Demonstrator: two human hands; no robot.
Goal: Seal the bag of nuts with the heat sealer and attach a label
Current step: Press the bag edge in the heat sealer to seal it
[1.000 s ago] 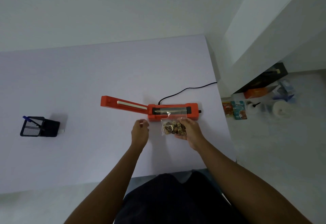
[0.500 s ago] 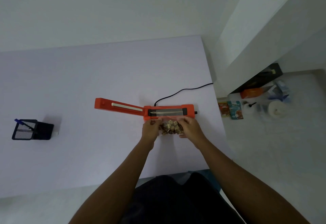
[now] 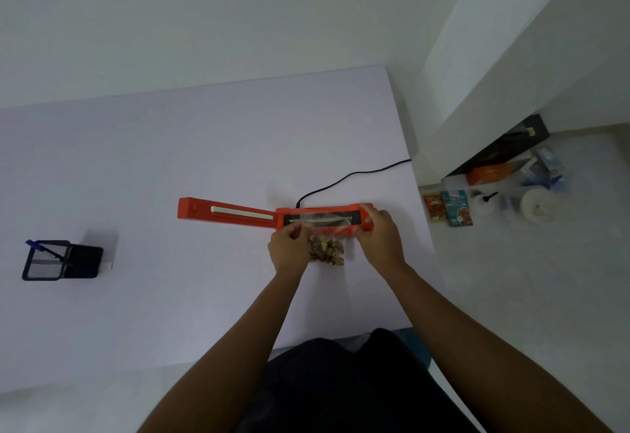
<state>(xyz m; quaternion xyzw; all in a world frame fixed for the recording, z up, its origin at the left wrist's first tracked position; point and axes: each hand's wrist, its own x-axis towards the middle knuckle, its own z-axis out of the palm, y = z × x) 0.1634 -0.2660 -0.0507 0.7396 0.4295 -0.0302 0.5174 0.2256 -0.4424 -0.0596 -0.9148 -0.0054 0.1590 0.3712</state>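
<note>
An orange heat sealer (image 3: pixel 324 215) lies on the white table (image 3: pixel 170 159), its lid arm (image 3: pixel 225 213) swung open to the left. A small clear bag of nuts (image 3: pixel 326 250) rests just in front of it, with its open top laid across the sealing strip. My left hand (image 3: pixel 288 249) pinches the bag's left top corner. My right hand (image 3: pixel 380 236) holds the bag's right top corner against the sealer's right end. No label is visible.
A black mesh pen holder (image 3: pixel 61 259) with a blue pen stands at the table's left. The sealer's black cord (image 3: pixel 351 178) runs off the right table edge. Packets, boxes and a roll (image 3: pixel 535 202) lie on the floor to the right.
Both hands moved the bag forward from in front of the sealer until its top lies on the sealing strip. My left hand, free before, now grips the bag's corner.
</note>
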